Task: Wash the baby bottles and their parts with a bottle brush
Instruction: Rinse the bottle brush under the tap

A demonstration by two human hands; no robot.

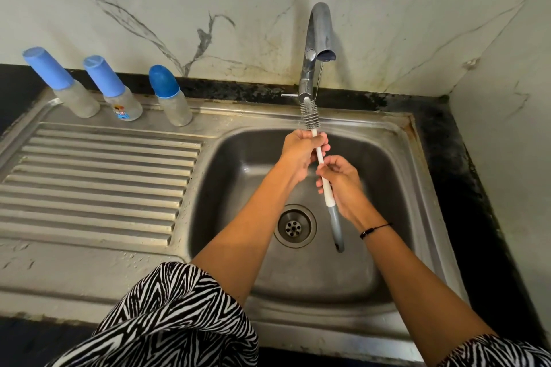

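Observation:
Over the steel sink basin (238, 188) I hold a bottle brush (310, 113) with a white and grey handle, its bristle head pointing up toward the tap. My left hand (301, 152) grips the stem just below the bristles. My right hand (343, 182) pinches the handle lower down, and the grey end hangs over the basin. A thin stream of water falls from the tap spout (323, 48) beside the bristles. Three capped baby bottles stand on the back ledge at the left: the first bottle (59, 80), the second bottle (111, 88) and the third bottle (170, 95), all with blue caps.
A ribbed steel drainboard (95, 182) lies left of the basin. The drain (295, 226) sits at the basin's middle. A marble wall rises behind and on the right, with a black counter edge (465, 176) round the sink.

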